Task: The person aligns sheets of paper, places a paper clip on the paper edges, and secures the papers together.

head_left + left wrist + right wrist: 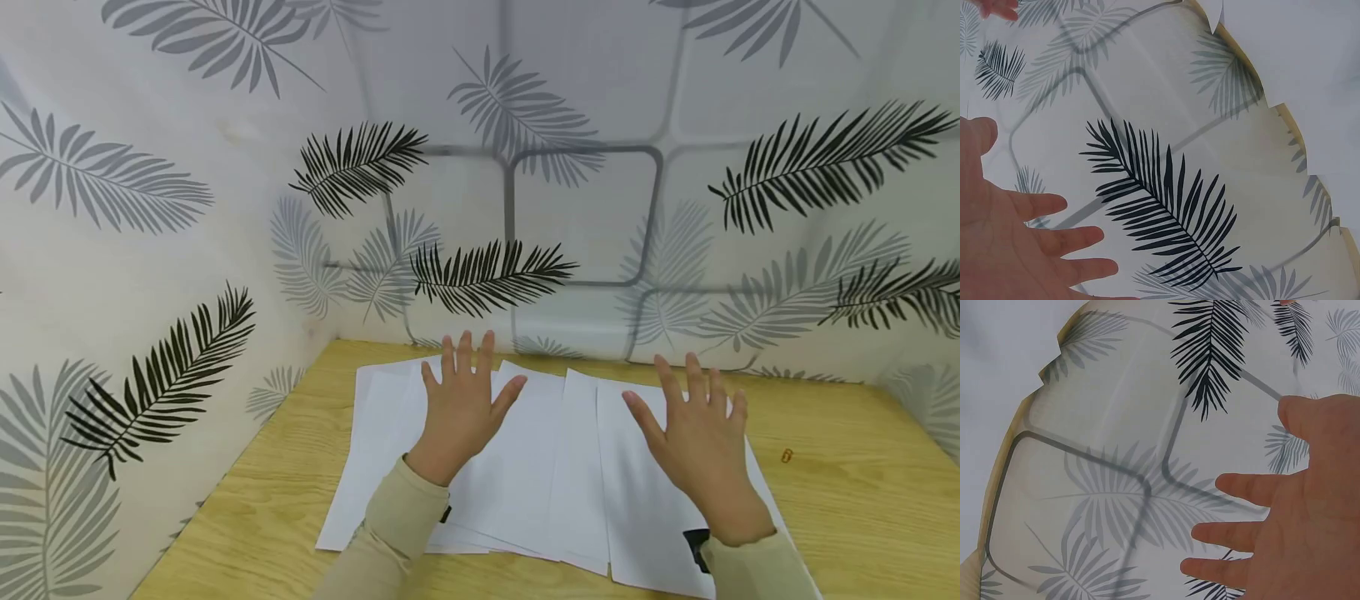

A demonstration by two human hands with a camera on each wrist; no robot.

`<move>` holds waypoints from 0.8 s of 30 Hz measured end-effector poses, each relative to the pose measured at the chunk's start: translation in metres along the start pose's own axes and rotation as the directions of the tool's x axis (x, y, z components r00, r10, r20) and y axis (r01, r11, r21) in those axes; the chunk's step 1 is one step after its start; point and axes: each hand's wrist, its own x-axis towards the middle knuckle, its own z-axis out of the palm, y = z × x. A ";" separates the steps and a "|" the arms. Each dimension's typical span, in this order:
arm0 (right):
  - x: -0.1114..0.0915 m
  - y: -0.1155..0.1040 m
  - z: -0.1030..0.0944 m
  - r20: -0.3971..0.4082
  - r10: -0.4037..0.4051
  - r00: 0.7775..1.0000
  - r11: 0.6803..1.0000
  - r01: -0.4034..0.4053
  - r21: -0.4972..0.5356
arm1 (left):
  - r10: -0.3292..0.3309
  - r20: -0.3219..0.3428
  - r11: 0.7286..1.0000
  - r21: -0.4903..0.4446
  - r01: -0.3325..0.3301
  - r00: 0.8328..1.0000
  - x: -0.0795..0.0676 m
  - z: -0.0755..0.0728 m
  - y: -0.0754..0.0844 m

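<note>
Several white sheets of paper (525, 467) lie fanned out and overlapping across the wooden table. Above their left part, my left hand (459, 408) is held with fingers straight and spread, holding nothing. My right hand (701, 442) is over the right end of the sheets, its fingers also spread and its palm bare. In the left wrist view the left hand (1016, 244) shows splayed fingers in front of the leaf-patterned sheeting. The right wrist view has the right hand (1285, 519) with fingers apart and nothing between them.
A small orange paper clip (787, 456) lies on the wooden table (862, 500), right of the sheets. White sheeting (585, 225) printed with grey and black leaves rises behind the table and along its left side.
</note>
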 end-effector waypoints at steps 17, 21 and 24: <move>0.003 0.010 -0.003 0.025 0.019 1.000 1.000 -0.019 0.012 | -0.029 -0.003 0.999 -0.023 0.029 1.000 0.000 0.002 -0.011; 0.004 0.013 -0.002 0.033 0.025 0.999 1.000 -0.026 0.016 | -0.044 -0.020 0.998 -0.037 0.043 0.999 -0.001 0.003 -0.015; 0.004 0.016 -0.002 0.031 0.029 0.999 0.999 -0.030 0.016 | -0.057 -0.026 0.998 -0.037 0.056 0.998 -0.002 0.003 -0.019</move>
